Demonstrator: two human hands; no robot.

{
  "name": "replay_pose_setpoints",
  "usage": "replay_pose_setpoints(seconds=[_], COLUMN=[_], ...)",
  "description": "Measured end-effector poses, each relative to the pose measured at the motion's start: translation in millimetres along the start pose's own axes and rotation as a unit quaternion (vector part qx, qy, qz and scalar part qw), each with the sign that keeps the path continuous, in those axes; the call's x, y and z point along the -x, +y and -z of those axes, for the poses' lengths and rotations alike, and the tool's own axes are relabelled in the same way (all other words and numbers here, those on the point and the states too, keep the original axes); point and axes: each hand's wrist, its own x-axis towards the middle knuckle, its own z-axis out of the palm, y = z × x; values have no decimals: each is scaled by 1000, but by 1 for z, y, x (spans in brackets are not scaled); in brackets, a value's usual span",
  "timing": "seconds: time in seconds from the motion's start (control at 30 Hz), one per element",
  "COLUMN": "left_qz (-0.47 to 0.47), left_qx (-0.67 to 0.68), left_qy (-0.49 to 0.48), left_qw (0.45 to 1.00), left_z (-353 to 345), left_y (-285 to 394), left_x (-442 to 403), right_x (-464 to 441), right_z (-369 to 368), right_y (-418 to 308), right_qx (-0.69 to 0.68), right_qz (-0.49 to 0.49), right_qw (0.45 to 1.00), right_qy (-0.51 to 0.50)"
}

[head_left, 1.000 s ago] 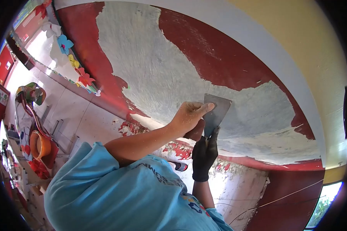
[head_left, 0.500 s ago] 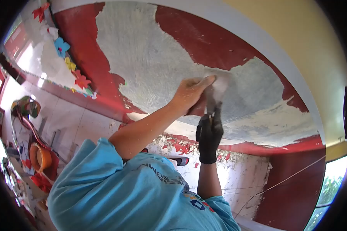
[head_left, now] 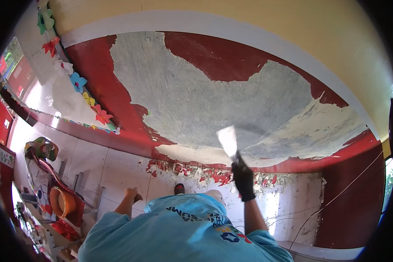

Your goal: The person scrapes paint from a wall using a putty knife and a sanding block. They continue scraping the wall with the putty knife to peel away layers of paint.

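My right hand [head_left: 243, 177], in a black glove, is closed round the handle of a scraper [head_left: 227, 139]. The wide metal blade points up and catches the light in front of the bare grey patch of the wall [head_left: 183, 96]; whether it touches the surface I cannot tell. Low on the left, my left hand [head_left: 131, 194] is bare and held away from the wall, beside my blue shirt. Its fingers are closed on a small dark reddish-brown object [head_left: 138, 198], mostly hidden by the hand.
Red paint [head_left: 214, 59] with ragged edges surrounds the patch. Paint flakes [head_left: 218, 176] lie along the wall's foot on the pale floor. An orange container [head_left: 62, 202] stands among things at left. Paper flowers [head_left: 102, 115] hang upper left, and a thin cable [head_left: 336, 194] runs at right.
My left hand has left the blade and moved down and left. The scraper, in my right hand, is now lower and further left, tilted left. The view has shifted, showing more of the upper wall.
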Motion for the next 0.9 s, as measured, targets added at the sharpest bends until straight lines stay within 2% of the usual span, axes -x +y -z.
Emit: replay_pose_setpoints(seconds=[0.03,0.07,0.17,0.27,0.33,0.4,0.43,0.5,0.53,0.6,0.63,0.67,0.73,0.77,0.8,0.83,0.87,0.9], left_qz=[84,166,183,178,215,165,162,204,224,268,265,244,204,185,167,171,167,161], left_qx=[106,213,286,335,316,198,193,228,248,295,298,290,274,268,261,268,237,205], left_qy=[-5,-10,44,66,48,10,16,37,45,59,61,72,94,104,115,118,127,135], left_qw=[991,963,940,923,923,966,968,951,941,915,915,923,935,940,944,941,949,956], left_z=[17,38,36,10,1,-11,-10,-12,-15,-27,-31,-30,-22,-22,-24,-28,-31,-34], left_y=[7,36,-8,-64,-58,-86,-100,-121,-128,-130,-128,-115,-81,-68,-64,-70,-82,-92], left_x=[35,91,112,131,185,207,215,229,233,247,252,259,277,284,290,290,286,284], right_x=[-14,-25,-58,-83,-98,-120,-135,-156,-160,-157,-153,-139,-101,-80,-63,-42,-15,10], right_z=[5,22,81,129,145,160,158,143,130,91,64,44,11,4,-29,-45,-60,-75], right_y=[19,10,-8,-10,-20,-38,-46,-71,-87,-106,-99,-92,-61,-47,-3,30,68,107], right_qx=[75,-65,-159,-82,-101,-59,-27,-45,5,22,119,148,87,62,35,24,83,150], right_qz=[103,51,-14,13,72,103,207,251,296,251,297,300,318,290,318,297,290,232], right_qw=[991,996,987,997,991,993,976,967,955,961,940,929,907,892,886,875,868,849], right_qy=[45,28,1,6,53,24,59,-6,-7,-110,-120,-158,-262,-341,-335,-382,-394,-451])
